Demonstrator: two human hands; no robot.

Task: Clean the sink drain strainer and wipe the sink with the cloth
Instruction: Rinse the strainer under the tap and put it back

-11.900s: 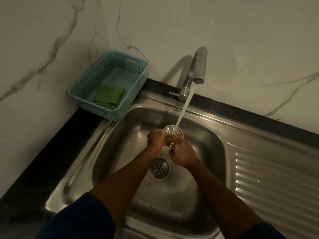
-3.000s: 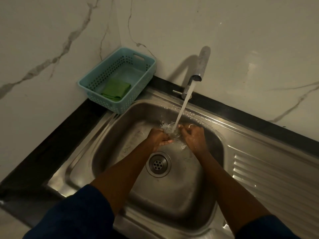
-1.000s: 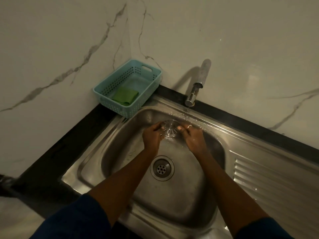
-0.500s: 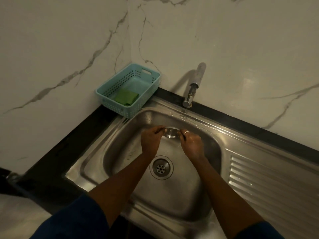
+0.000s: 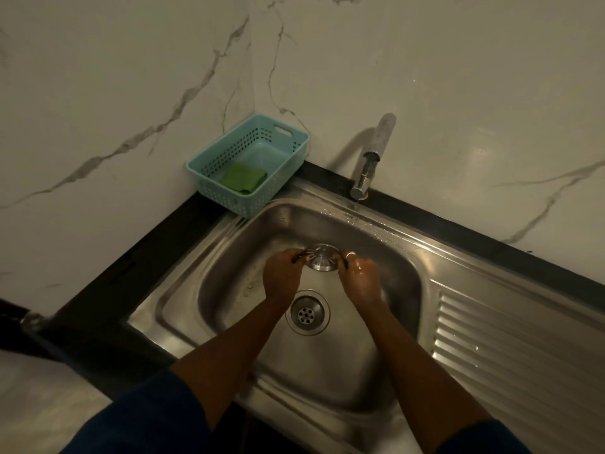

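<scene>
The round metal drain strainer [image 5: 321, 259] is held above the back of the steel sink [image 5: 229, 253], between my two hands. My left hand [image 5: 281, 275] pinches its left rim and my right hand [image 5: 360, 278], wet and wearing a ring, pinches its right rim. The open drain hole [image 5: 307, 312] lies below my hands in the sink floor. A folded green cloth [image 5: 244, 178] lies in the teal basket [image 5: 209, 165] at the back left corner.
The tap [image 5: 370, 158] stands behind the sink with only a thin trickle falling from it. A ribbed draining board [image 5: 510, 348] runs to the right. A black counter edge [image 5: 108, 283] and marble walls bound the left and back.
The water stream stopped between three seconds and one second ago. Since then my hands have kept holding the strainer at the back of the sink, and my view has pulled back.
</scene>
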